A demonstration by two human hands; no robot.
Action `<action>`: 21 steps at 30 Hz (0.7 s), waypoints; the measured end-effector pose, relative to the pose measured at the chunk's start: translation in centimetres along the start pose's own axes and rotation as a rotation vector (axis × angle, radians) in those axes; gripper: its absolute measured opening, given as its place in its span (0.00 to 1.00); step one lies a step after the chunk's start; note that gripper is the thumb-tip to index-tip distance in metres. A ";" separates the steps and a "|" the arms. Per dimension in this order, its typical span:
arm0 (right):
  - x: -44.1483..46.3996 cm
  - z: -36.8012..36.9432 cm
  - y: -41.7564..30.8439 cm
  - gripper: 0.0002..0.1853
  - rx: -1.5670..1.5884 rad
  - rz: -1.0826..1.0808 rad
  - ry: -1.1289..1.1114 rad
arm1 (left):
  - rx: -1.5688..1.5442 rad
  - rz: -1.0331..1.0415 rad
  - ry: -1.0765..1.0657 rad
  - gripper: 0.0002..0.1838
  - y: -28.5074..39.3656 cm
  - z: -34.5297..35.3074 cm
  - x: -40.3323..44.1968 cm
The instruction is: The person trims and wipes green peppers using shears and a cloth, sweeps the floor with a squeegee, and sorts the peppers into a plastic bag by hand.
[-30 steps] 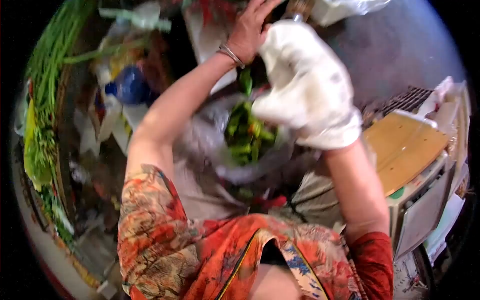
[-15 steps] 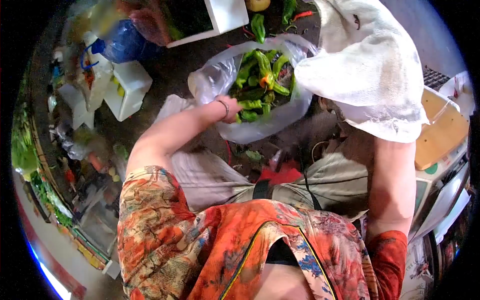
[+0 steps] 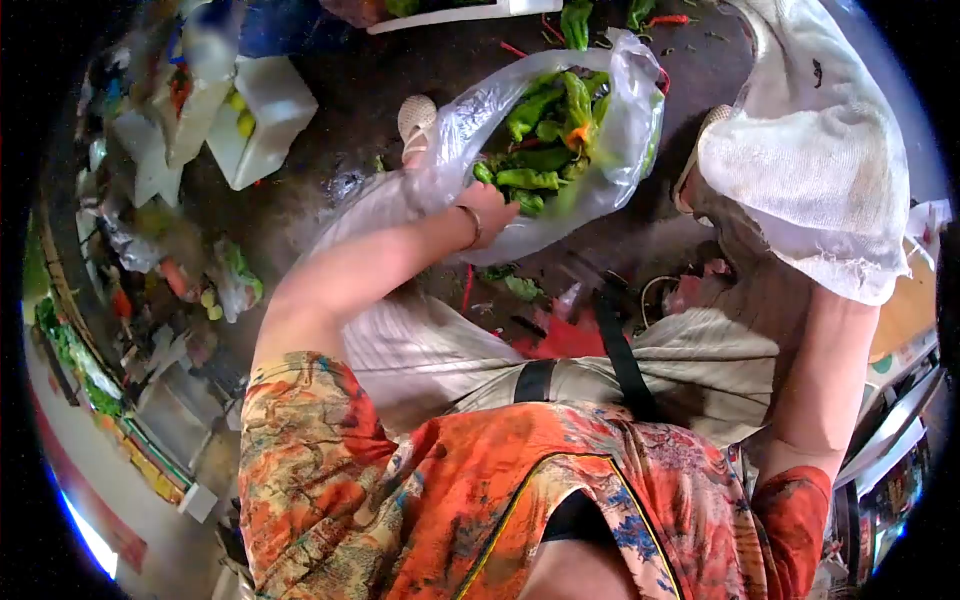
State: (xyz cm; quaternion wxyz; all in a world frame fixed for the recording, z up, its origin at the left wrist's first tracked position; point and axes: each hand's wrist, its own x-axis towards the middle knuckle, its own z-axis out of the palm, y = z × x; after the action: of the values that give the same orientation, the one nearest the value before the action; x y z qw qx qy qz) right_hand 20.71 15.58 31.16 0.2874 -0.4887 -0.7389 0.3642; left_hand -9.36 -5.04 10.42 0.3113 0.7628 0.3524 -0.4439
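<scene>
A clear plastic bag (image 3: pixel 640 120) stands open on the dark ground, with several green peppers (image 3: pixel 535 180) inside. One pepper has an orange-red patch. My left hand (image 3: pixel 490 212) reaches over the bag's near left rim, fingers curled against the lowest peppers. Whether it grips a pepper or the plastic cannot be made out. On the right, a white cloth (image 3: pixel 810 170) with a frayed edge drapes over the end of my right forearm. It hides my right hand completely.
Loose green peppers (image 3: pixel 575 25) and a red chilli (image 3: pixel 668 19) lie beyond the bag. A white foam box (image 3: pixel 275 125) sits at the left, near scattered vegetables. Sandalled feet flank the bag. A tan board (image 3: pixel 905 310) stands at far right.
The view has shifted, so the bag, the cloth and both arms appear farther right. My left hand remains at the bag's near left side. The cloth still covers my right hand.
</scene>
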 end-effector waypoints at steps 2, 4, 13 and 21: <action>-0.2 0.0 0.2 0.28 -0.012 0.014 -0.010 | -0.262 0.057 -0.107 0.36 0.4 -1.9 0.5; -0.5 -0.1 0.4 0.28 -0.023 0.026 -0.020 | -0.309 0.230 -0.072 0.37 1.4 1.0 2.8; -1.5 -0.3 0.8 0.28 -0.067 0.088 -0.054 | -0.269 -0.104 0.595 0.10 -1.2 3.2 9.3; -1.9 -0.2 1.2 0.28 -0.104 0.114 -0.071 | -0.269 -0.252 0.734 0.12 0.3 5.9 14.4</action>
State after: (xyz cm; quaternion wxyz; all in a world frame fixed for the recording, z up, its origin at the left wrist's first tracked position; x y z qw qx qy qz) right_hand 22.13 14.21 30.18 0.2140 -0.5311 -0.7374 0.3583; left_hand -6.70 -6.10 -4.89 0.2050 0.7740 0.5855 -0.1267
